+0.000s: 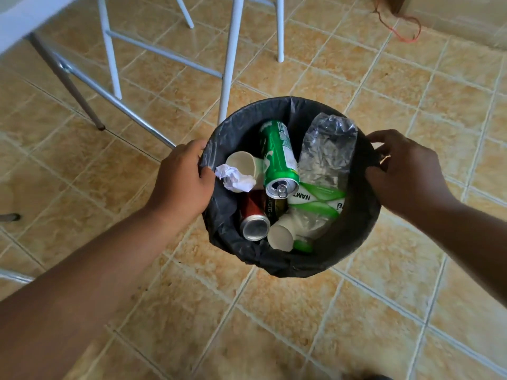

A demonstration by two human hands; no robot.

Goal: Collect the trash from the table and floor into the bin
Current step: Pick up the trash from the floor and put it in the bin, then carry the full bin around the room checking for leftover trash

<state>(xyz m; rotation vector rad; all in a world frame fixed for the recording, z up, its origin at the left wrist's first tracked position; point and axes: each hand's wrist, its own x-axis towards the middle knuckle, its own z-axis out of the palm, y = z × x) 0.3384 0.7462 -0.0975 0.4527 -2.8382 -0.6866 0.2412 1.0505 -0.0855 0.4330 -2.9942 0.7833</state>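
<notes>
A round bin (346, 244) lined with a black bag sits low in front of me over the tiled floor. My left hand (183, 179) grips its left rim and my right hand (401, 168) grips its right rim. Inside lie a green can (277, 157), a red can (251, 215), a crumpled white paper ball (234, 179), two paper cups (244, 163) (282, 234), and crushed clear plastic bottles (326, 152), one with a green label.
A white table edge (24, 20) is at the top left, with its metal legs (71, 86) and white chair legs (229, 64) standing just behind the bin. A red cord (403, 28) lies on the floor at the top right. Tan tiles spread all around.
</notes>
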